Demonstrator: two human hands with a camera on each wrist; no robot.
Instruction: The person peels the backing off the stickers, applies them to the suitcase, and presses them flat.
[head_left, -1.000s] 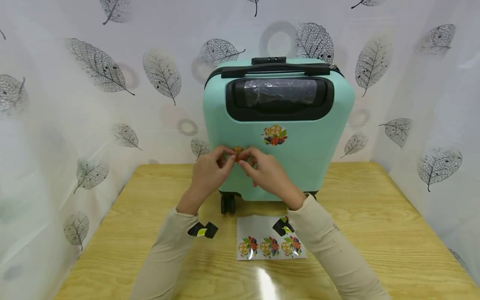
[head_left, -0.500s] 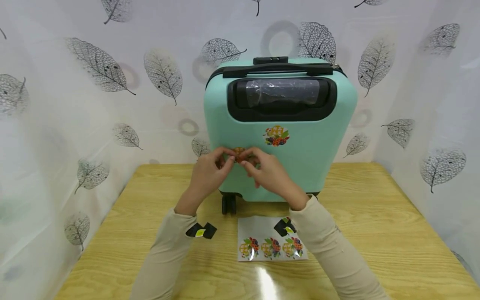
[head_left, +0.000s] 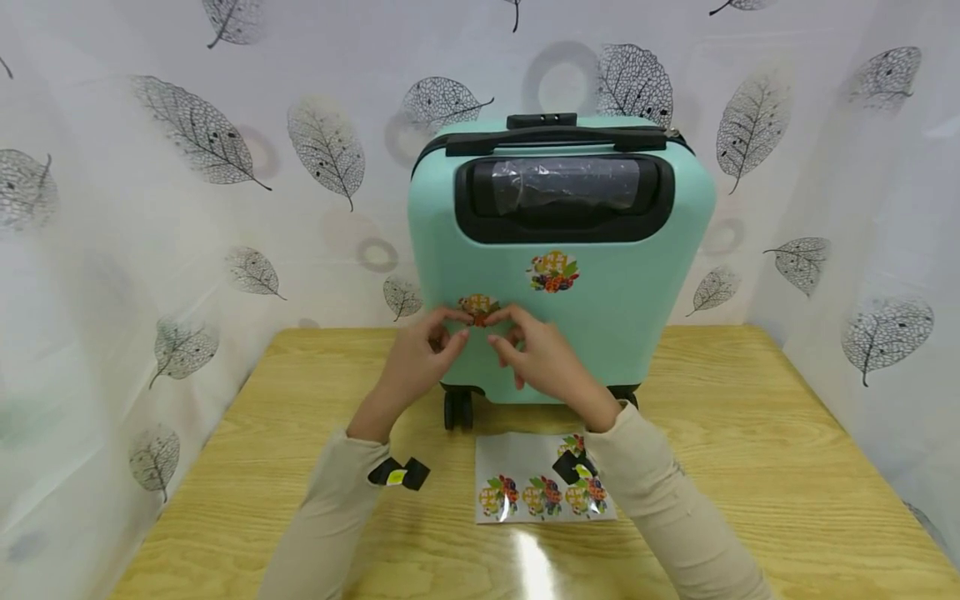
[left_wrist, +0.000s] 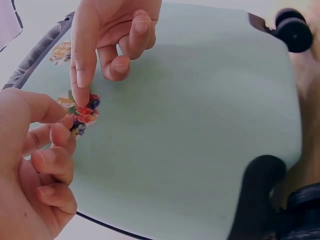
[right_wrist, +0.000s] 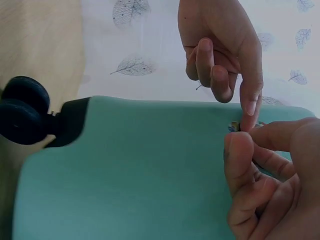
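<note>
The fruit sticker [head_left: 478,304] lay toward the left of the near face of the suitcase [head_left: 600,325], pressed by the forefingers of the left hand [head_left: 417,354] and right hand [head_left: 546,357], thumbs apart, and looked light, thin, easily creased, best held by its edges.

Place: indoor table nook; home or studio, cannot tell
Table [head_left: 750,467]: pale yellow wood-grain top, rounded corners
Curtain [head_left: 337,42]: white, leaf-printed, hanging behind and along both sides
</note>
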